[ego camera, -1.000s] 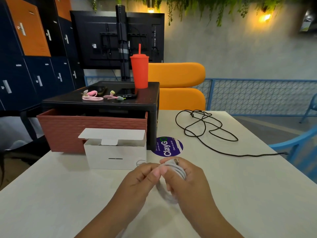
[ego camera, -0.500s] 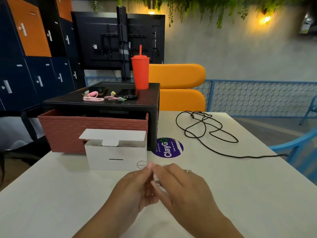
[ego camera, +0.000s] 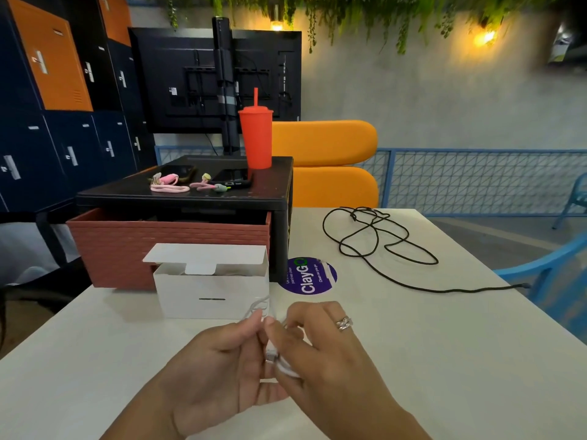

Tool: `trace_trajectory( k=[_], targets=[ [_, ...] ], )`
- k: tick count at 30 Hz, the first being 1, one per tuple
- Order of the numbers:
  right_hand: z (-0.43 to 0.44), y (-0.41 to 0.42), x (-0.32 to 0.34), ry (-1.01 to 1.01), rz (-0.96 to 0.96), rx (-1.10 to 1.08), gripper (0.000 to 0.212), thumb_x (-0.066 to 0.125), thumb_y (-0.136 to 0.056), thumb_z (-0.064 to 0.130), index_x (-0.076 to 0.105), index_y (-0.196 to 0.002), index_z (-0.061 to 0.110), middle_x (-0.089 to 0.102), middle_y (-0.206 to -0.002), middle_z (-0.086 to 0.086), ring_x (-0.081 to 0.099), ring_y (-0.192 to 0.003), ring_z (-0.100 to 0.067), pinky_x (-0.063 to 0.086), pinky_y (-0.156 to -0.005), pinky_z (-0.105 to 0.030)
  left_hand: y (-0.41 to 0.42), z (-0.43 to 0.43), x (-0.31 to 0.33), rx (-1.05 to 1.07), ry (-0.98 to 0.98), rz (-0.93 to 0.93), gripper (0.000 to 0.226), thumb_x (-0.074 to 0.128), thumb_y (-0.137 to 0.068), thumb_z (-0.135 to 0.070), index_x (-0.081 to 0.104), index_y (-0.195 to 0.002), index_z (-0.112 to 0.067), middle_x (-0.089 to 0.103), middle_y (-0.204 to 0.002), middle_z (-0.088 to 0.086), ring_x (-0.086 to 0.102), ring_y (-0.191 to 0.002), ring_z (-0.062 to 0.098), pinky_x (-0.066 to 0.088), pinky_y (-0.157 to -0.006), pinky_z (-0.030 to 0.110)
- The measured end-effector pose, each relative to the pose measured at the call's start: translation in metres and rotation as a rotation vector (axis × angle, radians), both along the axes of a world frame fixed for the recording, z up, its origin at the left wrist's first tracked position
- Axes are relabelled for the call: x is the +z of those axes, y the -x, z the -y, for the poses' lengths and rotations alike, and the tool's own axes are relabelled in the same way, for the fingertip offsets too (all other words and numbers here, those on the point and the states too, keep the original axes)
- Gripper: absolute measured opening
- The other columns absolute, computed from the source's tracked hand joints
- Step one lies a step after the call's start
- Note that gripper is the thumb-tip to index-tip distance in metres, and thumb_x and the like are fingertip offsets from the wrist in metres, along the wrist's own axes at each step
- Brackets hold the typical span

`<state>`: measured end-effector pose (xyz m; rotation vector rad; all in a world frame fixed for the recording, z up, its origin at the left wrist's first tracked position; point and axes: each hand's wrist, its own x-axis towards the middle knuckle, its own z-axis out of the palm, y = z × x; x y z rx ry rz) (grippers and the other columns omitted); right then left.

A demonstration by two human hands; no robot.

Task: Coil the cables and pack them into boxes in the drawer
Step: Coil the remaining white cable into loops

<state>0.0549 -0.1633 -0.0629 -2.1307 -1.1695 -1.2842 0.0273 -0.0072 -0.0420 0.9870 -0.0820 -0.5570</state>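
Head view, as I read it from my station. The person's left hand (ego camera: 216, 369) and right hand (ego camera: 330, 354) meet low at centre above the pale, matte table (ego camera: 444, 344). Both have fingers curled inward on a thin, smooth-sheathed white cable (ego camera: 283, 367). The left hand pinches it between thumb and fingertips, the right hand wraps a small bundle of its turns, and a fine loop arcs up beyond the knuckles, in front of the box. I cannot tell how many turns the bundle has. A knotted silver ring (ego camera: 344, 322) sits on a right finger. Just beyond the hands stands a rectangular white cardboard box (ego camera: 209, 295), its tuck flap raised and folded backward, with a narrow dark slot in its front face. Directly behind it is the pulled-out drawer (ego camera: 127, 249), reddish-brown and moulded in a brick relief, which projects from under a black stand (ego camera: 279, 198). On the stand's top lie coiled pink cables (ego camera: 168, 185), flat dark phones (ego camera: 232, 177) and a tall, tapered red tumbler (ego camera: 255, 138) with a straw. To the right, a thin matte black cable (ego camera: 381, 242) sprawls in loose loops on the table, one end trailing toward the right edge. A round purple sticker (ego camera: 311, 276) lies flat between the box and the black cable.
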Motion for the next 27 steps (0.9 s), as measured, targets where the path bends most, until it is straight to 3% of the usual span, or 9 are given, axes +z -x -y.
trace_trajectory(
  k=[2, 5, 8, 12, 14, 17, 19, 24, 27],
  targets=[
    [0.000, 0.000, 0.001, -0.030, -0.036, 0.001, 0.031, 0.041, -0.095, 0.021, 0.069, -0.099, 0.011, 0.044, -0.105, 0.001, 0.044, -0.089, -0.016, 0.034, -0.076, -0.019, 0.000, 0.000, -0.003, -0.036, 0.042, 0.062, 0.051, 0.082, -0.066, -0.035, 0.069, -0.108, -0.010, 0.067, -0.098, 0.009, 0.065, -0.083, 0.022, 0.052, -0.079, 0.037],
    [0.000, -0.001, -0.001, -0.041, -0.109, 0.039, 0.024, 0.055, -0.084, 0.024, 0.067, -0.102, 0.013, 0.046, -0.109, 0.003, 0.047, -0.095, -0.016, 0.036, -0.081, -0.017, 0.001, 0.002, -0.006, 0.005, 0.028, 0.127, 0.063, 0.086, -0.061, -0.034, 0.065, -0.111, 0.000, 0.064, -0.101, 0.018, 0.065, -0.090, 0.027, 0.053, -0.078, 0.038],
    [0.004, -0.001, 0.000, -0.002, -0.327, 0.088, 0.041, 0.060, -0.076, 0.042, 0.060, -0.111, 0.022, 0.047, -0.114, 0.010, 0.048, -0.104, -0.011, 0.040, -0.085, -0.016, 0.000, 0.004, -0.006, 0.066, -0.004, 0.146, 0.065, 0.087, -0.058, -0.034, 0.065, -0.107, 0.004, 0.062, -0.095, 0.023, 0.063, -0.089, 0.031, 0.053, -0.076, 0.039],
    [0.014, 0.001, 0.010, -0.274, -0.722, 0.237, 0.045, 0.055, -0.078, 0.054, 0.059, -0.118, 0.034, 0.051, -0.117, 0.020, 0.047, -0.113, 0.002, 0.035, -0.093, -0.009, 0.001, 0.007, -0.003, 0.177, -0.006, 0.132, 0.026, 0.079, -0.065, -0.021, 0.066, -0.073, -0.001, 0.054, -0.066, 0.017, 0.060, -0.067, 0.026, 0.056, -0.069, 0.035],
    [0.018, -0.002, 0.015, -0.363, -0.826, 0.149, 0.038, 0.053, -0.083, 0.045, 0.055, -0.120, 0.039, 0.056, -0.105, 0.024, 0.052, -0.103, 0.006, 0.041, -0.083, -0.007, 0.001, 0.009, -0.001, 0.189, -0.024, 0.128, 0.014, 0.068, -0.070, -0.017, 0.065, -0.066, -0.004, 0.051, -0.060, 0.015, 0.059, -0.065, 0.026, 0.055, -0.067, 0.033],
    [0.021, -0.006, 0.016, -0.187, -0.870, -0.030, 0.032, 0.046, -0.092, 0.037, 0.058, -0.121, 0.031, 0.059, -0.077, 0.015, 0.058, -0.077, -0.005, 0.046, -0.070, -0.017, 0.002, 0.012, 0.000, 0.182, -0.029, 0.133, 0.014, 0.067, -0.063, -0.019, 0.065, -0.065, -0.005, 0.047, -0.057, 0.013, 0.057, -0.064, 0.026, 0.053, -0.063, 0.030],
    [0.020, -0.006, 0.015, -0.112, -0.896, -0.049, 0.029, 0.043, -0.094, 0.033, 0.060, -0.117, 0.027, 0.060, -0.073, 0.011, 0.059, -0.073, -0.007, 0.048, -0.070, -0.020, 0.002, 0.014, 0.000, 0.195, -0.036, 0.136, 0.011, 0.065, -0.068, -0.014, 0.065, -0.064, -0.004, 0.046, -0.055, 0.013, 0.056, -0.062, 0.026, 0.052, -0.061, 0.030],
    [0.016, -0.007, 0.015, -0.287, -1.106, 0.043, 0.021, 0.046, -0.094, 0.010, 0.064, -0.099, 0.021, 0.058, -0.067, 0.006, 0.059, -0.058, -0.001, 0.042, -0.056, -0.009, 0.003, 0.018, 0.001, 0.211, -0.028, 0.132, 0.018, 0.052, -0.072, -0.009, 0.066, -0.064, -0.003, 0.048, -0.055, 0.016, 0.057, -0.059, 0.026, 0.052, -0.058, 0.030],
    [0.014, -0.007, 0.014, -0.357, -1.234, 0.116, 0.028, 0.043, -0.093, 0.001, 0.065, -0.096, 0.018, 0.065, -0.074, -0.006, 0.061, -0.060, -0.004, 0.048, -0.062, -0.013, 0.003, 0.022, -0.002, 0.225, -0.004, 0.111, 0.017, 0.052, -0.070, -0.005, 0.067, -0.065, 0.000, 0.049, -0.057, 0.018, 0.058, -0.058, 0.028, 0.053, -0.056, 0.031]
  ],
)
